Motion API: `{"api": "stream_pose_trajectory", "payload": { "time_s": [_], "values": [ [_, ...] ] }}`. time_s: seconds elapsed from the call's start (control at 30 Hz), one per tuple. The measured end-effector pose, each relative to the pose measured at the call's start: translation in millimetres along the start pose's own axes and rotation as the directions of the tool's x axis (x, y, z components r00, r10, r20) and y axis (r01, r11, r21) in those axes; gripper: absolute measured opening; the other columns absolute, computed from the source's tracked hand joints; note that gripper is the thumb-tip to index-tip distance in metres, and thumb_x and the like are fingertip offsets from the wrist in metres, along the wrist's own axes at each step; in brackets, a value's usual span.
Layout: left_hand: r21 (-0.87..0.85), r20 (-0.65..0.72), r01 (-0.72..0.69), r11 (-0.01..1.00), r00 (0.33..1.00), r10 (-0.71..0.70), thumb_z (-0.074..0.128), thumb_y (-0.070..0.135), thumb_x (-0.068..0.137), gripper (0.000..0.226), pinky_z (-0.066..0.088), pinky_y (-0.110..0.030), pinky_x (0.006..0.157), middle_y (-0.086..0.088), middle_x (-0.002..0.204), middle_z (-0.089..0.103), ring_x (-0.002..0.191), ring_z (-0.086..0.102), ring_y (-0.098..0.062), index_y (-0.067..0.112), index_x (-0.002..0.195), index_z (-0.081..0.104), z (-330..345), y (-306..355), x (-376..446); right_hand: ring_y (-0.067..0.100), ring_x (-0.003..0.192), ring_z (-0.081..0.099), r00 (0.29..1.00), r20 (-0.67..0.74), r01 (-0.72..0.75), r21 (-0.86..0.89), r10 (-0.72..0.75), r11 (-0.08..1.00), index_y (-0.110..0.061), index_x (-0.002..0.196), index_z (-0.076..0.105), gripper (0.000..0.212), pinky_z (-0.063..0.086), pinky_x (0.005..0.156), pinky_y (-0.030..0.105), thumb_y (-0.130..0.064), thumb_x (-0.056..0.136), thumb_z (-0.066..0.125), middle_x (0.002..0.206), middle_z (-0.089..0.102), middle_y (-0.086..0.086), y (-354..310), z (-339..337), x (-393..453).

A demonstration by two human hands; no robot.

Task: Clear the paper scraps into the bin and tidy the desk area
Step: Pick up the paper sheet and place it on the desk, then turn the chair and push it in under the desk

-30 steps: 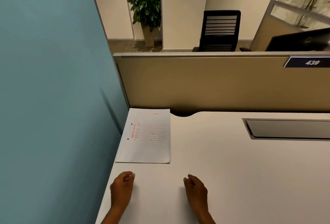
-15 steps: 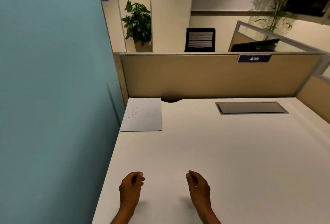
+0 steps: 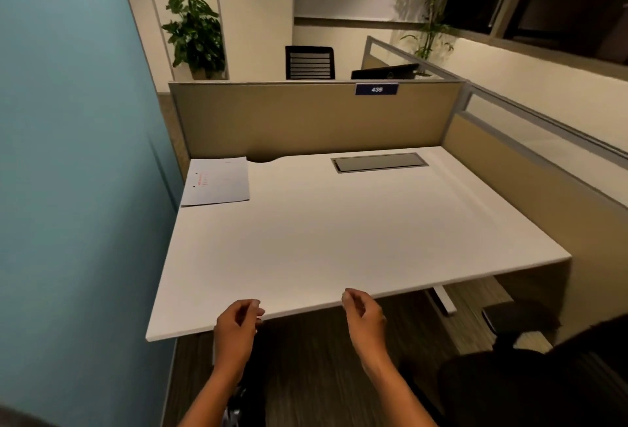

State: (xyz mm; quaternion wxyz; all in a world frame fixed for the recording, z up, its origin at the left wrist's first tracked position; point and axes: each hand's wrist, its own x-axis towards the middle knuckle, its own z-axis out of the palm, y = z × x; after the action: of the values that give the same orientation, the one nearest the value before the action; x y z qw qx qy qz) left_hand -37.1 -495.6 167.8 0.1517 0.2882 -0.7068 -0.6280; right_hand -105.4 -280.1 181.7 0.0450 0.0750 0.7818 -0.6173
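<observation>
Both loosely curled, empty hands, left hand (image 3: 237,323) and right hand (image 3: 364,314), have withdrawn to the white rectangular desk's (image 3: 339,239) near edge; no scraps remain, so clearing looks finished.

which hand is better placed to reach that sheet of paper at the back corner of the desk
Left. The sheet of paper lies in the desk's far left corner; the left hand is on that side, the right hand farther across.

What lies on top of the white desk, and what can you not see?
On the white desk lies a paper stack at its far left corner, plus a closed cable hatch. Whatever sits inside the hatch is covered.
</observation>
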Motion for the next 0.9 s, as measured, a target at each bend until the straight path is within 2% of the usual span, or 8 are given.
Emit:
{"api": "stream_pose_trajectory", "payload": {
  "time_s": [0.13, 0.27, 0.43, 0.53, 0.73, 0.9],
  "values": [
    [-0.057, 0.026, -0.04, 0.998, 0.999, 0.042, 0.059, 0.022, 0.097, 0.011, 0.057, -0.032, 0.071, -0.003, 0.089, 0.075, 0.084, 0.07, -0.023, 0.02, 0.095, 0.07, 18.1, 22.9, -58.2, 0.005, 0.101, 0.063, 0.998, 0.003, 0.068, 0.051, -0.069, 0.996, -0.029, 0.108, 0.063, 0.015, 0.053, 0.089, 0.024, -0.032, 0.094, 0.058, 0.105, 0.067, -0.007, -8.0, -55.0, -36.3],
    [-0.072, 0.047, -0.093, 0.993, 0.994, 0.096, 0.059, 0.023, 0.096, 0.012, 0.058, -0.036, 0.072, -0.007, 0.09, 0.075, 0.084, 0.07, -0.026, 0.017, 0.097, 0.07, 39.8, 33.8, -124.1, 0.005, 0.098, 0.065, 0.991, -0.008, 0.137, 0.092, -0.137, 0.986, -0.033, 0.101, 0.063, 0.008, 0.054, 0.088, 0.025, -0.031, 0.095, 0.058, 0.1, 0.069, -0.008, -6.2, -112.0, -71.7],
    [-0.057, 0.061, -0.116, 0.992, 0.991, 0.12, 0.059, 0.02, 0.096, 0.012, 0.059, -0.036, 0.073, -0.005, 0.088, 0.075, 0.082, 0.072, -0.02, 0.02, 0.099, 0.071, 78.5, 25.1, -220.8, 0.001, 0.099, 0.065, 0.987, 0.013, 0.156, 0.09, -0.158, 0.984, -0.032, 0.107, 0.064, 0.014, 0.054, 0.085, 0.02, -0.033, 0.094, 0.058, 0.102, 0.069, -0.011, 27.1, -190.3, -118.0],
    [-0.03, 0.132, -0.106, 0.994, 0.985, 0.109, 0.058, 0.018, 0.096, 0.013, 0.059, -0.033, 0.072, -0.004, 0.088, 0.075, 0.081, 0.072, -0.015, 0.019, 0.099, 0.07, 102.1, 17.3, -287.8, 0.002, 0.097, 0.066, 0.993, -0.008, 0.115, 0.09, -0.115, 0.989, -0.026, 0.109, 0.066, 0.017, 0.054, 0.085, 0.021, -0.031, 0.094, 0.058, 0.101, 0.07, -0.009, 50.8, -238.7, -150.5],
    [-0.038, 0.224, -0.165, 0.986, 0.96, 0.169, 0.059, 0.018, 0.096, 0.013, 0.057, -0.03, 0.071, -0.007, 0.089, 0.075, 0.083, 0.072, -0.016, 0.019, 0.098, 0.071, 144.9, 13.0, -386.7, 0.001, 0.096, 0.066, 0.993, -0.059, 0.104, 0.039, -0.102, 0.994, -0.035, 0.102, 0.065, 0.011, 0.052, 0.078, 0.016, -0.034, 0.094, 0.058, 0.099, 0.07, -0.012, 92.7, -329.9, -211.7],
    [-0.068, 0.301, -0.217, 0.974, 0.926, 0.227, 0.059, 0.019, 0.096, 0.012, 0.057, -0.026, 0.068, -0.005, 0.087, 0.074, 0.081, 0.071, -0.015, 0.02, 0.095, 0.071, 167.1, 20.7, -449.8, -0.003, 0.095, 0.066, 0.981, -0.148, 0.132, 0.009, -0.129, 0.991, -0.037, 0.105, 0.066, 0.014, 0.056, 0.084, 0.024, -0.038, 0.093, 0.058, 0.1, 0.071, -0.013, 115.7, -396.2, -263.8]
  ]
}}
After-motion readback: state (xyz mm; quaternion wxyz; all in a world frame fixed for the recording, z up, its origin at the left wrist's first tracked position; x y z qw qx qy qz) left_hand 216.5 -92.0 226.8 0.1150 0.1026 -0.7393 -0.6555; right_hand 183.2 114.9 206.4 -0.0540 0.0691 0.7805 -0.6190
